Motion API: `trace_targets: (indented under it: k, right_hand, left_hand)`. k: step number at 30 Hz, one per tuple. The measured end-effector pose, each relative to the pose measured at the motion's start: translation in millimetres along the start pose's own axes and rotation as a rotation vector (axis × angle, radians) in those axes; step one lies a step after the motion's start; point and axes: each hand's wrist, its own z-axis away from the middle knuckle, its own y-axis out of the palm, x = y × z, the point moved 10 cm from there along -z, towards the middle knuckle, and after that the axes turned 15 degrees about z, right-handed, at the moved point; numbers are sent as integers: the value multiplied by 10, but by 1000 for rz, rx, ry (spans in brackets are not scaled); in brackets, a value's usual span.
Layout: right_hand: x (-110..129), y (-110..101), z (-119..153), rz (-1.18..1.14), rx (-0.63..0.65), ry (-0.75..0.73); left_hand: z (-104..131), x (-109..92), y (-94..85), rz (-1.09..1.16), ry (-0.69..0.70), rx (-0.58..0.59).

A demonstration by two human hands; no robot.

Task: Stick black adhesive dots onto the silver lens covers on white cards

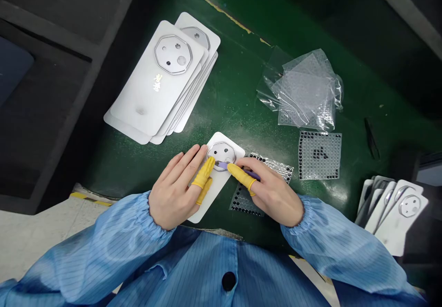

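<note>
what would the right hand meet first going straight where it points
Probably the left hand, at its yellow-covered fingertip, just beyond the slim purple tool, though depth is unclear.

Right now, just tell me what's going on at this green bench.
The left hand, wearing yellow finger cots, rests on a white phone back panel on the green bench. The right hand holds a purple tool, its tip at the panel's octagonal camera plate. A dotted sheet lies partly beneath that hand. A second dotted sheet lies farther right, and similar panels are stacked at upper left.
</note>
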Motion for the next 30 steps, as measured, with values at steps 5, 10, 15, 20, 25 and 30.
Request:
trace_targets:
  k: [5,10,15,20,25,30]
  right_hand:
    - [-100,47,-22,-35,104,195]
    - [122,52,-61,167,128,45]
    - [81,64,-18,172,51,9]
    - [-329,-140,80,-325,-243,32]
    - [-960,-156,246,-947,-438,473]
    - [-1304,-511,620,-899,-596,673]
  left_hand:
    - [-3,0,18,-3,-27,26]
    - [-9,-15,45,-7,-63,36]
    - [58,11,94,28,-62,24]
    - [109,77,89,129,-22,8]
    - [143,67,62,-43,-115,47]
    - [296,260,-78,0,-313,-27]
